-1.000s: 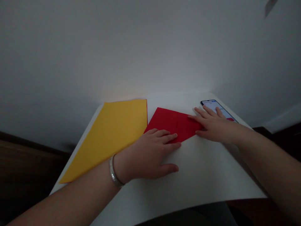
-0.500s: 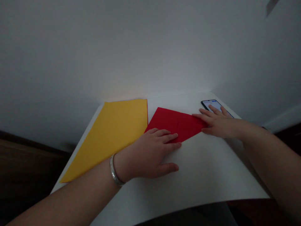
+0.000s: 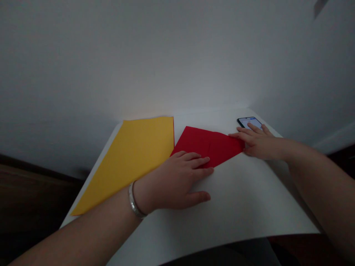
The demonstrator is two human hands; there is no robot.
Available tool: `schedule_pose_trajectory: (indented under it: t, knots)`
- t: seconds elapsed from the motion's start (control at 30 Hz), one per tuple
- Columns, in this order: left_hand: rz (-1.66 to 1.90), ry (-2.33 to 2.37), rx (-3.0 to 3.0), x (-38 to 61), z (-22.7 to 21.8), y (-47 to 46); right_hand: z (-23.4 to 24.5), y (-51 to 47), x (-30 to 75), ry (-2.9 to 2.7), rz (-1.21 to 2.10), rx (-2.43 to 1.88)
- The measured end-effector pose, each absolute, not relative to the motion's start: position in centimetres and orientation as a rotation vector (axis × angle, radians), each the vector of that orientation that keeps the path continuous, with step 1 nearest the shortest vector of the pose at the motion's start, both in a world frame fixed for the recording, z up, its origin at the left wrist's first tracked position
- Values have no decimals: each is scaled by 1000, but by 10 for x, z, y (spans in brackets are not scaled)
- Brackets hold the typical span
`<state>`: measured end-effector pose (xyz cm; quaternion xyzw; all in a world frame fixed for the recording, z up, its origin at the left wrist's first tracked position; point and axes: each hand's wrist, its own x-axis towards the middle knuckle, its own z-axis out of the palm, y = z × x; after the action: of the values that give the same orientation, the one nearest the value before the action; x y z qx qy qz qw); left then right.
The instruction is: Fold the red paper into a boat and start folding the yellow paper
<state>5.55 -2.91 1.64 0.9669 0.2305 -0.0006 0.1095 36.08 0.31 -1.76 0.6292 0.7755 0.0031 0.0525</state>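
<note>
A folded sheet of red paper (image 3: 206,144) lies at a slant on the white table. My left hand (image 3: 180,181), with a silver bangle at the wrist, rests flat across its near left part. Its fingers are stretched out and the thumb lies apart on the tabletop. My right hand (image 3: 257,142) is at the paper's right corner, fingers spread, the forefinger on the paper and the thumb by its edge. That corner is partly hidden under the hand. Along its far edge the paper bulges slightly.
Yellow paper (image 3: 135,151) lies to the left, with a red edge showing beneath it. A phone (image 3: 249,121) with a lit screen sits at the far right, partly covered by my right fingers. A pale wall (image 3: 177,55) stands behind the white table (image 3: 222,221).
My right hand has shifted slightly right, its thumb drawing in to the red paper's corner. The paper's far edge now bulges a little. My left hand stays in place.
</note>
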Motion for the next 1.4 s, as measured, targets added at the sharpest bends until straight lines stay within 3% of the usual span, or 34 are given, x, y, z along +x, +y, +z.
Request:
schedule_pose_trajectory:
  t: [0.37,0.47,0.7,1.2,1.4]
  knots:
    - [74,838,2956,58,4,-35,-7,12,348,2581,237,2050]
    - [134,917,3011,63,-3,-34,0,6,334,2840,12,1909]
    - [183,949,2999,68,-2,-28,8,-26,291,3003,-53,1370]
    - [81,899,2886,63,7,-25,8,-18,300,2453,21,1901]
    - [69,850,2883,61,13,-28,11,-10,310,2399,232,1837]
